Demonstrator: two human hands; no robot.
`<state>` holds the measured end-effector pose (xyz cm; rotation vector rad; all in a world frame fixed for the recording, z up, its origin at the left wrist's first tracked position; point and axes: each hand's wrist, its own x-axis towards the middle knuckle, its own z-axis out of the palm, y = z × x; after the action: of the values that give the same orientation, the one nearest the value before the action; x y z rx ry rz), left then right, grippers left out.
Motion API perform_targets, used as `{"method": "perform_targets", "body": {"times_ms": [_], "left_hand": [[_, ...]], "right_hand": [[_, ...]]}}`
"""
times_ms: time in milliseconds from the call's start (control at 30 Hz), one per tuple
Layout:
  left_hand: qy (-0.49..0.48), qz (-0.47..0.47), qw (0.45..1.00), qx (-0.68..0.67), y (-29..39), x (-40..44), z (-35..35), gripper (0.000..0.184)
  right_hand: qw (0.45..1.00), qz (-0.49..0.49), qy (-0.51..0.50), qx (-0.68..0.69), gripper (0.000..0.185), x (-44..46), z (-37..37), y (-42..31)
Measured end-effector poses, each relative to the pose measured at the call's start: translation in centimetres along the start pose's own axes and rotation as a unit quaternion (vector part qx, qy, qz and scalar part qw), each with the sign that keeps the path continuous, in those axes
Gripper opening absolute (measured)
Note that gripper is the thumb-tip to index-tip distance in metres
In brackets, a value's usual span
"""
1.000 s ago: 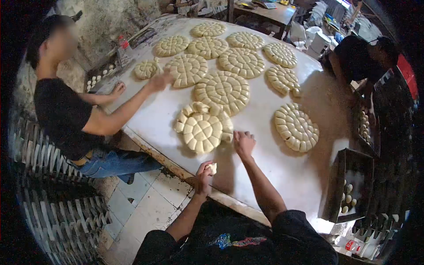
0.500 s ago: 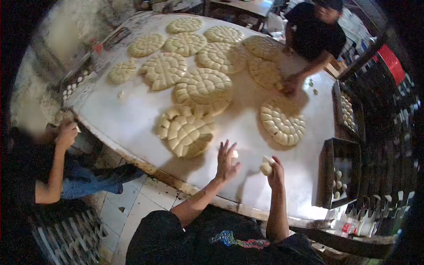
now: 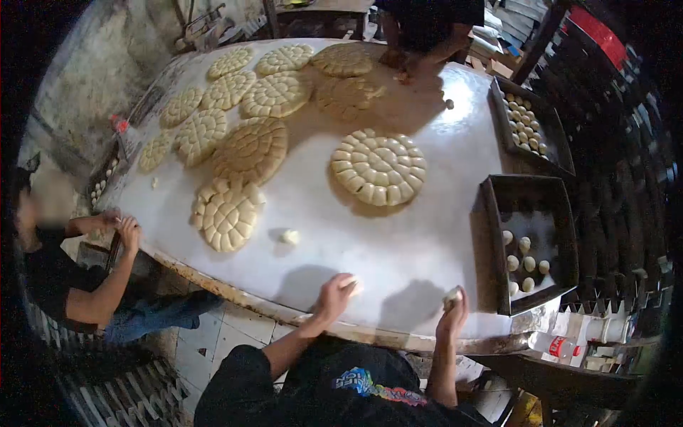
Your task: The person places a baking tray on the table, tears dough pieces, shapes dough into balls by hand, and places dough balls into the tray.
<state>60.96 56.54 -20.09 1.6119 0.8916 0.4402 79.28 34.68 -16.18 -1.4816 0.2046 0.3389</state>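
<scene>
My left hand point(image 3: 333, 302) is closed around a small piece of dough point(image 3: 353, 284), low over the near part of the floury table point(image 3: 306, 274). To its right, my right hand point(image 3: 451, 316) grips a dough ball point(image 3: 452, 297) between thumb and fingers. A loose lump of dough point(image 3: 289, 236) lies on the table beyond my left hand. Farther off rests a round slab of dough point(image 3: 378, 168), scored into ring-shaped rows of pieces. A smaller scored slab point(image 3: 229, 219) sits to the left, its upper edge partly broken up.
At the right edge a dark tray point(image 3: 492, 235) holds several dough balls, with a second filled tray point(image 3: 562, 146) behind it. More scored slabs point(image 3: 276, 95) cover the far left. One co-worker point(image 3: 92, 285) is at the left edge, another point(image 3: 434, 28) across the table. A bottle point(image 3: 553, 345) lies near the right corner.
The view has swung to the right. My left hand has gone from spread fingers to closed around dough. My right hand still grips dough. A loose lump now lies on the table.
</scene>
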Motion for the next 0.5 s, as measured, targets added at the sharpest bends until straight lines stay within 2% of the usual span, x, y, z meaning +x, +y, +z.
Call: {"method": "perform_targets", "body": {"times_ms": [33, 67, 100, 133, 200, 267, 300, 333, 367, 433, 500], "left_hand": [[-0.004, 0.006, 1.000, 0.006, 0.9, -0.3, -0.8, 0.033], [-0.048, 0.133, 0.973, 0.180, 2.3, -0.9, -1.6, 0.033], [-0.088, 0.257, 0.899, 0.343, 3.3, -1.0, -1.8, 0.034], [-0.090, 0.266, 0.896, 0.345, 3.9, 0.4, -1.5, 0.034], [0.065, 0.245, 0.861, 0.441, 5.2, 5.0, -0.5, 0.032], [0.152, 0.265, 0.874, 0.376, 5.0, 9.1, 3.2, 0.023], [0.180, 0.237, 0.885, 0.357, 4.1, 10.4, 5.6, 0.018], [0.210, 0.211, 0.894, 0.336, 3.7, 10.9, 7.9, 0.014], [0.193, 0.213, 0.905, 0.315, 4.8, 9.8, 9.5, 0.011], [0.172, 0.195, 0.909, 0.325, 5.2, 6.0, 11.3, 0.013], [0.073, 0.229, 0.916, 0.320, 2.6, 2.3, 9.8, 0.012]], "right_hand": [[0.975, -0.135, -0.116, -0.131, 0.030, -0.4, -1.4, 0.7], [0.903, -0.262, -0.222, -0.257, 0.029, -1.1, -2.8, 1.5], [0.764, -0.336, -0.251, -0.490, 0.039, -1.5, -3.6, 1.7], [0.660, -0.362, -0.255, -0.607, 0.051, -1.3, -4.2, 1.6], [0.670, -0.342, -0.188, -0.631, 0.055, 2.2, -3.7, 1.6], [0.681, -0.412, -0.128, -0.591, 0.047, 6.4, -0.9, 2.7], [0.731, -0.425, -0.110, -0.523, 0.033, 5.5, 2.2, 0.0], [0.758, -0.434, -0.063, -0.483, 0.020, 6.1, 4.6, 0.8], [0.781, -0.378, -0.058, -0.493, 0.012, 5.4, 6.6, 1.2], [0.790, -0.396, -0.099, -0.458, 0.013, 3.0, 8.2, 3.1], [0.776, -0.430, -0.157, -0.434, 0.015, -0.1, 6.4, 3.7]]}}
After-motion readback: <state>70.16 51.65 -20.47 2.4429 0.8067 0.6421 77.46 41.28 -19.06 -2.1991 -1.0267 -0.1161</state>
